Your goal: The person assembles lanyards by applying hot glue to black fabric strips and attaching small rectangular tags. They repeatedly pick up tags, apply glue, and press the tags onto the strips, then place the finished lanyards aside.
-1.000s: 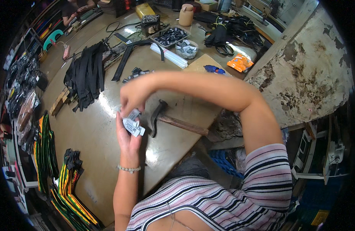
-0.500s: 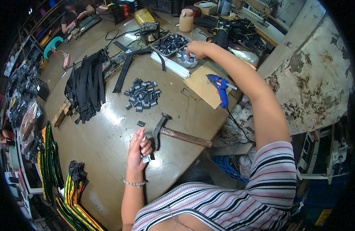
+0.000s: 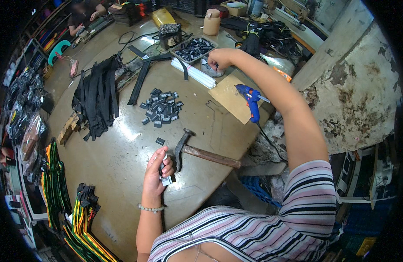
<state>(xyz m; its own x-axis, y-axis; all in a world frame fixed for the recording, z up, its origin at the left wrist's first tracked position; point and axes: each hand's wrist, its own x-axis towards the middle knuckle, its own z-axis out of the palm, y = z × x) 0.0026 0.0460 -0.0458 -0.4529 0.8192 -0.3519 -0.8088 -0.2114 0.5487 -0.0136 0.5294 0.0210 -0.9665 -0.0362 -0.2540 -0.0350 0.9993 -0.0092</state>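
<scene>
My left hand [image 3: 157, 169] is closed over the near side of the table, curled round small white-and-dark labels [image 3: 166, 180] that stick out below the fingers. Just beyond its fingertips lies a single small black label [image 3: 160, 141]. Beside it rests a hammer [image 3: 210, 155] with a dark metal head and wooden handle. My right hand [image 3: 220, 58] is stretched far forward, its bent fingers down at a small clear tub [image 3: 206, 69]. Whatever those fingers pinch is hidden. A loose pile of small black labels [image 3: 161, 108] lies mid-table.
A tray [image 3: 175, 54] of dark pieces adjoins white glue sticks [image 3: 193, 74]. A blue glue gun [image 3: 253, 102] lies on brown cardboard [image 3: 227, 97]. Black straps [image 3: 99, 98] lie left, striped straps [image 3: 81, 222] near left. A person [image 3: 86, 17] sits at the far left.
My right hand has shifted slightly left and its fingers are bent lower at the tub. My left hand has hardly moved and keeps its hold on the labels.
</scene>
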